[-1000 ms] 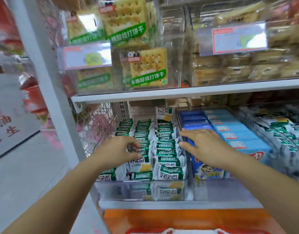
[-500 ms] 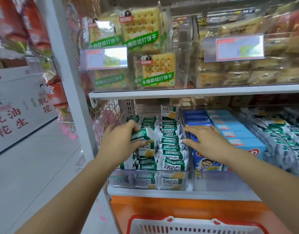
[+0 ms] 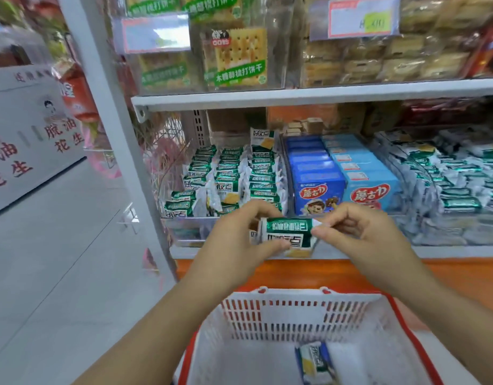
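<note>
A green-and-white snack packet (image 3: 288, 233) is held in front of the lower shelf, above a white shopping basket with a red rim (image 3: 292, 309). My left hand (image 3: 239, 240) grips the packet's left end with thumb and fingers. My right hand (image 3: 359, 232) pinches its right end. Behind them a clear bin (image 3: 184, 232) holds several rows of the same green packets (image 3: 231, 173). One similar packet (image 3: 313, 362) lies in the basket's bottom.
Blue snack boxes (image 3: 342, 179) stand right of the green packets, with more green-white packets (image 3: 448, 184) further right. The upper shelf (image 3: 309, 93) carries cracker packs in clear bins with price tags. A white shelf upright (image 3: 111, 112) and open aisle floor lie to the left.
My left hand has lifted one green packet out of the bin and drawn it back over the basket. My right hand left the blue boxes and took the packet's right end. The view tilted down.
</note>
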Motion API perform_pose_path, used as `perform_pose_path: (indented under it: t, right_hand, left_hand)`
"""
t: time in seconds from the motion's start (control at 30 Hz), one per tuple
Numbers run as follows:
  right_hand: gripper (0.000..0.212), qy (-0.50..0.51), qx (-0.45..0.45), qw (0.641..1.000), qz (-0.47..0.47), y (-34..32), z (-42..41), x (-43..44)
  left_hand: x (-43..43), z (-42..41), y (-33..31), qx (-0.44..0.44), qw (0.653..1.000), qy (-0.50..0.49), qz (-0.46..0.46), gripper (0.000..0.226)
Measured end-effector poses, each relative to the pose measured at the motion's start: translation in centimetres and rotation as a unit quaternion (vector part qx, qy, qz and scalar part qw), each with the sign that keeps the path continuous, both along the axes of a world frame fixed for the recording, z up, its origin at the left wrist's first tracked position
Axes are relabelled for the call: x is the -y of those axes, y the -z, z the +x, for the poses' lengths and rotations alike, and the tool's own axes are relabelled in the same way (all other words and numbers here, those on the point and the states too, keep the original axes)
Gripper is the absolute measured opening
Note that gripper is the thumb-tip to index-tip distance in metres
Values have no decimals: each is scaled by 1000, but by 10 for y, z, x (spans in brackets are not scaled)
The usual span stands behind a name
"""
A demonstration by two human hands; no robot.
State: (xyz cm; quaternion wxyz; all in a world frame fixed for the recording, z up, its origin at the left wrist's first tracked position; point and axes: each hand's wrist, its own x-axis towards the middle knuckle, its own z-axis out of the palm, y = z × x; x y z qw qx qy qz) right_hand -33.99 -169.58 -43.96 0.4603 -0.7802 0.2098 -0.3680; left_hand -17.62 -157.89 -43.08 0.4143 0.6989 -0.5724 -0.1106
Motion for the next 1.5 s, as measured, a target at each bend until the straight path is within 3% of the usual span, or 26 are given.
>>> perform_pose_path:
  t: [0.1,0.3,0.5,0.6,0.7,0.83,0.97,1.1,1.17,1.4,1.47,1.5]
  right_hand:
    - [2,18,11,999,46,7,-17,3]
    - [12,19,32,992,123,13,-24,4]
    - [16,39,6,985,170,19,-21,1]
    - [38,2,-59,982,179,21,-18,-7]
    - [37,-24,-121,974,192,25,-15,-12]
    - [21,-28,-69,948,309,27,-12,-10]
    - [17,-23,-11,910,413,23,-14,-6]
    - [13,-8,20,856,516,21,-16,-3]
    - [21,-6,13,838,545,20,-17,0]
    - [23,-21,0,831,555,18,-20,5]
    - [18,-32,-12,852,522,17,-21,5]
    - [13,-30,-43,881,470,18,-22,5]
  left_hand:
    - [0,-13,14,-185,982,19,-20,24]
    - [11,-31,26,-398,916,8,-55,13]
    - [16,-28,38,-433,900,-28,-36,27]
    - [15,-26,41,-453,888,-75,-28,22]
    - [13,-23,40,-490,865,-100,-27,20]
    - [10,-19,40,-542,837,-74,32,20]
    - [7,-17,39,-596,798,-42,80,45]
    - [7,-16,35,-634,764,-45,112,27]
    - [8,-16,34,-650,748,-47,123,20]
    - [8,-15,31,-637,757,-40,138,25]
    - [7,-13,30,-615,776,-27,140,27]
    - [6,-11,31,-580,801,-19,146,29]
